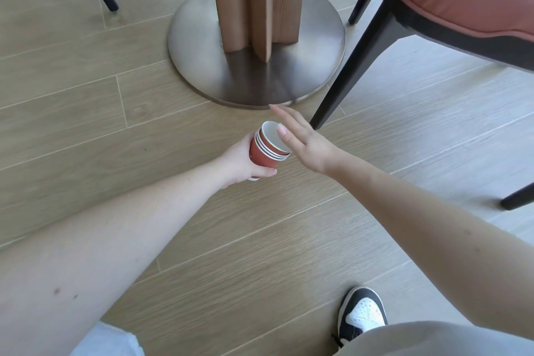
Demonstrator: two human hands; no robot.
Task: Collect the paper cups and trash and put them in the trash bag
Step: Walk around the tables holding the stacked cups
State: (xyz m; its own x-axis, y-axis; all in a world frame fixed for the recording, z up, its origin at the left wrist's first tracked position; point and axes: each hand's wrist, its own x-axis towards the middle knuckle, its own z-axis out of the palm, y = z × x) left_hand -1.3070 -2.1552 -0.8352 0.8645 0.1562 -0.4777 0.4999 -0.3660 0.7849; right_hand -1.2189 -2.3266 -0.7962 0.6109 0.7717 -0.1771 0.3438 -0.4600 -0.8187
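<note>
The left hand (239, 157) is holding a stack of paper cups (267, 149), with its fingers and thumb curling round the red side of the stack. The stack is sitting just this side of the round metal table base (202, 46), up off the wood floor (86, 124), and it is not touching the base. The stack is tilting, so its open white mouth is pointing up and toward the right hand (300, 139), and its bottom is pointing down into the left palm. The long way of the stack is running from the left hand up toward the base. The right hand is wide and flat, with straight fingers, and it is holding nothing. It is sitting right beside the mouth of the stack, on the side nearer the dark chair leg (349, 66), and one fingertip is looking like it is on the rim, though I cannot tell for sure if it is touching. So the left hand is the one that has the cups, and the right hand is the free one. I am counting about four cups by their white rims, one stack, two hands, one table base, and one shoe (362, 315) nearer the person than the base. No trash bag is showing, and no other trash is showing on the floor near the base.
</note>
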